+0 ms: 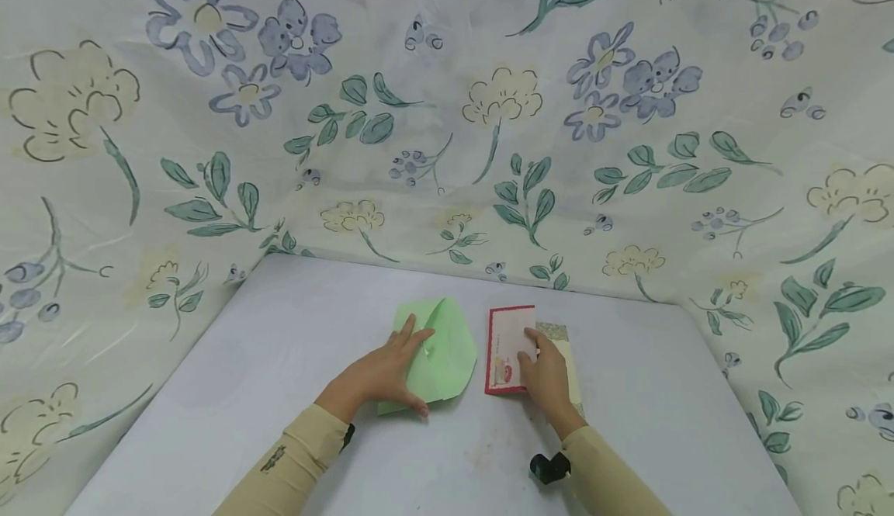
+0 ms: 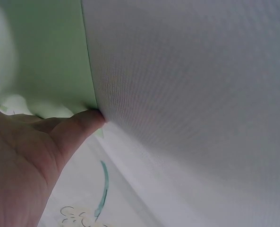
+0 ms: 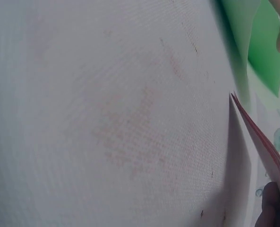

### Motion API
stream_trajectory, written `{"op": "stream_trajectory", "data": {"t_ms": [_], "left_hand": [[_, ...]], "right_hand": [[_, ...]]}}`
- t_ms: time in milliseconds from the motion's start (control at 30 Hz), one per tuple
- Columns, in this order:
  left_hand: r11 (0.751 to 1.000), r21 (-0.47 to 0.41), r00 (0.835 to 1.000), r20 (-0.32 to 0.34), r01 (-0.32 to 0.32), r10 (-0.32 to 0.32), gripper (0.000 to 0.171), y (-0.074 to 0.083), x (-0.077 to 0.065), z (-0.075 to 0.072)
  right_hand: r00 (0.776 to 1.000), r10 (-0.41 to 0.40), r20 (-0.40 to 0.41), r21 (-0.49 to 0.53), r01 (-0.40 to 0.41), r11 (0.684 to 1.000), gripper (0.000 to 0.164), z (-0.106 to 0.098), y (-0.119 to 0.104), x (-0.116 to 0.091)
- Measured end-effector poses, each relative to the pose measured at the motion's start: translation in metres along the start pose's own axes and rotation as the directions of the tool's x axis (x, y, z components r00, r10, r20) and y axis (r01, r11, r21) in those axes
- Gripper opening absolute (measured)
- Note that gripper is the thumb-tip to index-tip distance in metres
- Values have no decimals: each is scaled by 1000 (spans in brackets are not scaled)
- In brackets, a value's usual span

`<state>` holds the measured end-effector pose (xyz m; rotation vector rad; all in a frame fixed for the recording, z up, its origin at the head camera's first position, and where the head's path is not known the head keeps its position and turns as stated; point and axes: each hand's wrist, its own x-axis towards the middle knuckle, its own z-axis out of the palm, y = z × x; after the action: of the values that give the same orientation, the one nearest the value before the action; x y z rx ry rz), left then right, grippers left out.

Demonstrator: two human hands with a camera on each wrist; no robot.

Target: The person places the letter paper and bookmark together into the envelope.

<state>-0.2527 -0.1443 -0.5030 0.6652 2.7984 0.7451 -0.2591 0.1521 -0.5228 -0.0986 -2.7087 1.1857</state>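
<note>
A light green paper envelope (image 1: 447,361) lies left of the middle of the white table, its flap side toward the right. My left hand (image 1: 384,368) rests on it with spread fingers, the thumb along the near edge. In the left wrist view the thumb (image 2: 80,130) touches the edge of the green paper. To the right, my right hand (image 1: 548,376) pinches a pinkish-white card with a red border (image 1: 506,353) by its right side. The right wrist view shows the red-edged card (image 3: 265,144) tilted off the table. A cream card with a speckled border (image 1: 555,333) lies partly hidden beneath that hand.
The white tabletop (image 1: 237,392) carries faint reddish smudges near its front. Flower-patterned cloth (image 1: 447,151) hangs behind and at both sides of the table. A black wrist device (image 1: 549,468) sits by the right sleeve.
</note>
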Motion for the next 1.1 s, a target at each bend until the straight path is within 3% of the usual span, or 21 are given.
{"op": "stream_trajectory", "data": {"t_ms": [667,1100], "left_hand": [[1000,17,1000,2,-3,3,132,-1,1,0],[1000,13,1000,7,-4,4,133,-2,2,0]], "right_hand": [[999,41,17,26,-42,999,47,-2,-6,1],[1000,14,-15,28,-14,1000,47,-1,-10,1]]}}
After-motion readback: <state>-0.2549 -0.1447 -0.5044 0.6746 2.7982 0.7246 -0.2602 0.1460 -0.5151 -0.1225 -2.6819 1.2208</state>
